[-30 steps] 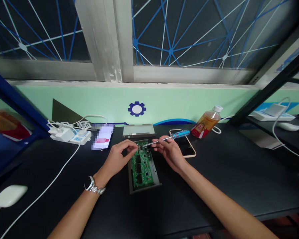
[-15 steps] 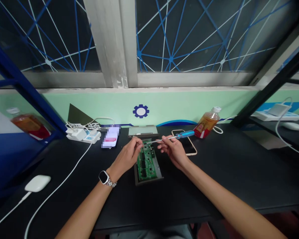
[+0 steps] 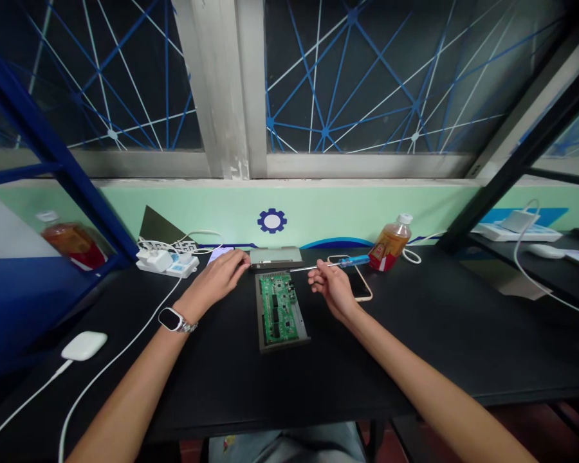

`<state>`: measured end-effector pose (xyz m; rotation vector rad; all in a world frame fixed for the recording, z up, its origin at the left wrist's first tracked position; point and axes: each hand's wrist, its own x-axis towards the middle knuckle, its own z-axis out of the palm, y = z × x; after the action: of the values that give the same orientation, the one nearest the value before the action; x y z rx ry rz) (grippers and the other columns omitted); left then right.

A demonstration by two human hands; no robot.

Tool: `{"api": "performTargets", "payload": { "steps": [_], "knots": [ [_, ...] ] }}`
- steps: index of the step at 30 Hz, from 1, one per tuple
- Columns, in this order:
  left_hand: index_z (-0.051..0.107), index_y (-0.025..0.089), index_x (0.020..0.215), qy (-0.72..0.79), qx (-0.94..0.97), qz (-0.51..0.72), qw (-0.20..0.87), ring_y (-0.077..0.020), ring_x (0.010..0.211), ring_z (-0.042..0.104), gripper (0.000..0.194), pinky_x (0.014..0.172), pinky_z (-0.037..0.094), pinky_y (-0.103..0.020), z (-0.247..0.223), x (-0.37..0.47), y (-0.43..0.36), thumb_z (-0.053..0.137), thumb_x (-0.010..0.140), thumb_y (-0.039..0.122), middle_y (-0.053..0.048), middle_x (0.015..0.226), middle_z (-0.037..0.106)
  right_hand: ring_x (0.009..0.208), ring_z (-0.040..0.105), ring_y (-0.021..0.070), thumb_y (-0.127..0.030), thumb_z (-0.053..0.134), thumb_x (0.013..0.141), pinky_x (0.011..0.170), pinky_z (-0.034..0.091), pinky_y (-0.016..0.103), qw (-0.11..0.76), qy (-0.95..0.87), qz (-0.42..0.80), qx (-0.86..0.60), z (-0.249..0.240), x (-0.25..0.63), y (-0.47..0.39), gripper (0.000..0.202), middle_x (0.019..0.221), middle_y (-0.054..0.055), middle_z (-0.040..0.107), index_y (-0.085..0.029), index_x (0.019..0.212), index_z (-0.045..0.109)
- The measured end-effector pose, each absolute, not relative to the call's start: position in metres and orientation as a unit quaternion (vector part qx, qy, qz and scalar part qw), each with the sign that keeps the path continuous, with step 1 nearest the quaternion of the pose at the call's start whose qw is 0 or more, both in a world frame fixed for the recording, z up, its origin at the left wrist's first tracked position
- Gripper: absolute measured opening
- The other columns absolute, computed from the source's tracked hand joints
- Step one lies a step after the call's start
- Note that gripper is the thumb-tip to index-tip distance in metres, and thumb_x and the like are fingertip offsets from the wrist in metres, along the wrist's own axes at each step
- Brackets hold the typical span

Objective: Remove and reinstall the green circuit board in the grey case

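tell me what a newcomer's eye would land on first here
Probably the green circuit board, lying in a shallow case at the middle of the black desk. Next, the blue-handled screwdriver in the grip of the right hand, by the board's far end. Then the orange drink bottle at the back right.

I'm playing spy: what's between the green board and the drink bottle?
The head view shows a pale-edged phone and the right hand holding a screwdriver.
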<state>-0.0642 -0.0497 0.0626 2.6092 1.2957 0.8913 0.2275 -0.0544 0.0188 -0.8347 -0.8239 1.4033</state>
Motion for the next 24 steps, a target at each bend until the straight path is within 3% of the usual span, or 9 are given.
{"api": "performTargets", "payload": {
  "steps": [15,18,24],
  "knots": [
    [0.064,0.019,0.087,0.481,0.86,0.172,-0.007,-0.025,0.096,0.056,0.013,0.085,0.042,-0.04,0.011,-0.08,-0.042,0.052,0.092,0.016,-0.007,0.098,0.06,0.052,0.061,0.0134,-0.055,0.074,0.08,0.039,0.046,0.021,0.56,-0.517,0.534,-0.366,0.003,0.212,-0.059,0.04,0.068,0.003,0.071,-0.02,0.083,0.057],
    [0.063,0.02,0.097,0.488,0.852,0.188,-0.015,-0.0266,0.1,0.056,0.012,0.089,0.043,-0.044,0.012,-0.077,-0.045,0.052,0.093,0.018,-0.008,0.103,0.059,0.049,0.06,0.0131,-0.058,0.072,0.081,0.039,0.045,0.021,0.562,-0.522,0.527,-0.366,0.002,0.211,-0.06,0.041,0.065,0.0,0.069,-0.022,0.085,0.054],
    [0.048,0.02,0.135,0.458,0.84,0.291,0.001,-0.0286,0.124,0.05,0.036,0.104,0.042,-0.047,0.009,-0.044,-0.057,0.041,0.099,0.022,-0.014,0.132,0.051,0.045,0.056,0.0119,-0.059,0.059,0.091,0.042,0.046,0.023,0.552,-0.554,0.498,-0.375,0.0,0.211,-0.06,0.038,0.061,-0.004,0.061,-0.024,0.083,0.047]
  ]
}}
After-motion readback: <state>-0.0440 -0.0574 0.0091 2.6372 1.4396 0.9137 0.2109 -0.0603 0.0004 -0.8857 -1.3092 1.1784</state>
